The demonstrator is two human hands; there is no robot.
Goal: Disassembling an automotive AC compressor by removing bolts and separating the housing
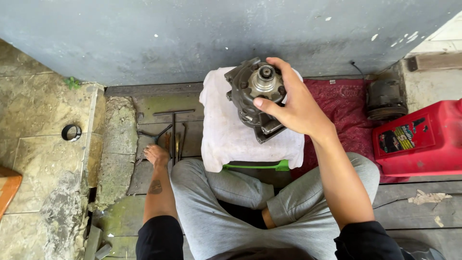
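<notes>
While the person sits cross-legged on the floor, the right hand (294, 103) grasps the top of a dark metal compressor (255, 96), its palm hiding the unit's right side. The compressor stands on a white cloth (226, 130) draped over a stool, of which only a green edge (252, 166) shows. The left hand (157, 155) reaches down among the metal tools (168, 130) lying on the floor; its fingers are turned away, so I cannot tell whether they hold anything. A red canister (423, 139) is cut off at the right edge.
</notes>
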